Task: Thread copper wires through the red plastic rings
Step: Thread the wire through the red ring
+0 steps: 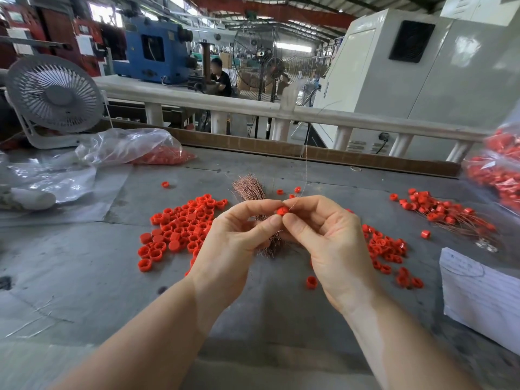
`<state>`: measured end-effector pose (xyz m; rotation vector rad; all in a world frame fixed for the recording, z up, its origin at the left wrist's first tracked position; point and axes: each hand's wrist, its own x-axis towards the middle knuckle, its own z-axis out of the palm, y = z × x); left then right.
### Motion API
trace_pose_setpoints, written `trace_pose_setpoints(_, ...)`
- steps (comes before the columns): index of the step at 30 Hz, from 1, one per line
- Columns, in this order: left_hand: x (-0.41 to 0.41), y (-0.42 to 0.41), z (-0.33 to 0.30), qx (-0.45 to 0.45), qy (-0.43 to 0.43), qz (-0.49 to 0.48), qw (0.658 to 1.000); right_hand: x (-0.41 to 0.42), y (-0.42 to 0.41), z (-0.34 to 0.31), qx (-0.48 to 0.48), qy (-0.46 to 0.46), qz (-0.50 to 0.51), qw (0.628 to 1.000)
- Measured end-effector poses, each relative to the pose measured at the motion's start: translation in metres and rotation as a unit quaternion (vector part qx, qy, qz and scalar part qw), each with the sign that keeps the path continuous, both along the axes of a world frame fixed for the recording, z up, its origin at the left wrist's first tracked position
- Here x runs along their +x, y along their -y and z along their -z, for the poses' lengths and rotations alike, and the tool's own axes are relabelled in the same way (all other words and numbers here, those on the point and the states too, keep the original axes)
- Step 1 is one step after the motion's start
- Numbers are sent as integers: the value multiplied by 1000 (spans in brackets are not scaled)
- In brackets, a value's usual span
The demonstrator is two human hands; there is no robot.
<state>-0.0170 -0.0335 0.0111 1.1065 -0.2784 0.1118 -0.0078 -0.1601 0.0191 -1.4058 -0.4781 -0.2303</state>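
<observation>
Above the grey worktable point(70, 277), at the middle of the view, we see both hands meeting around one red ring point(282, 211). Left hand point(233, 249) pinches the ring between thumb and forefinger; right hand point(329, 240) closes its thumb and forefinger at the ring's right edge, gripping a thin copper wire point(305, 164) there. Wire runs up and away from the fingers as a fine, pale line, faint against the background — we cannot tell whether it has passed through the ring.

Ring: small, bright red, short plastic cylinder, open end facing us, mostly covered by fingertips.

Behind the hands lies a bundle of copper wires point(249, 188), reddish-brown, strands fanned at the far end, partly hidden by the left hand. Left of it, a dense pile of loose rings point(180, 226) — same red, some upright showing hollow centres, some capped side up. Right of the hands, a smaller scatter of rings point(388, 249). Farther right, a heap of rings with wires point(441, 209) trailing from them toward the table's right side.

Far left, a clear plastic bag point(126, 147) holding more red pieces, and a small grey fan point(53, 94) beside it. Lower right, a white sheet point(478, 299) on the table edge.
</observation>
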Motion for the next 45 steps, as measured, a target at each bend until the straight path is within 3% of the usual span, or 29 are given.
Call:
trace_pose_setpoints(8, -1, -2, -3, -2, -36, 36, 999, 0, 3, -3, -9, 22, 8, 1000)
trace_pose_setpoints(15, 1, -4, -2, -12, -81, 20, 996, -1, 1, -1, -75, 60, 26, 995)
trace_pose_setpoints(33, 7, -8, 2, -5, -100, 76, 992, -2, 1, 0, -156, 110, 45, 981)
trace_pose_setpoints(45, 5, -7, 1, -39, -77, 100, 991, -1, 4, -3, -111, 83, 52, 989)
